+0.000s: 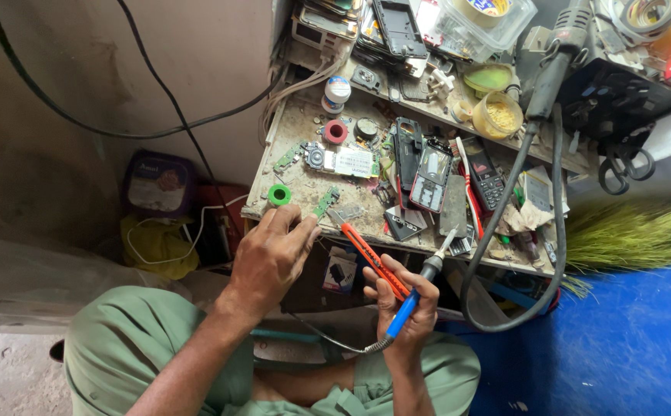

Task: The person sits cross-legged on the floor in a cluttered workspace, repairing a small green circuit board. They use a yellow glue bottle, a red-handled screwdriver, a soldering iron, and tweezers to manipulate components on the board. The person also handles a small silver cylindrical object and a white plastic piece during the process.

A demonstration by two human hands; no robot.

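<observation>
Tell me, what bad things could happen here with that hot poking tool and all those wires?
The right hand holds both a soldering iron and an orange utility knife, so a slip might burn or cut fingers. The iron's tip points toward the crowded phone parts at the workbench edge and could scorch one. The left hand reaches by a small green circuit board near that edge, which might get knocked off.

A small phone-repair workshop is shown. A worn, stained wooden bench (297, 123) is crowded with opened black mobile phone shells (431, 176), bare green circuit boards (355, 162), small reels of tape (335, 132) and a yellow tub of paste (499, 114). A blue-handled soldering iron (416, 294) and an orange-handled pair of tweezers (372, 259) are held over the bench edge, and black cables (158, 92) are strung along the bare wall.
</observation>
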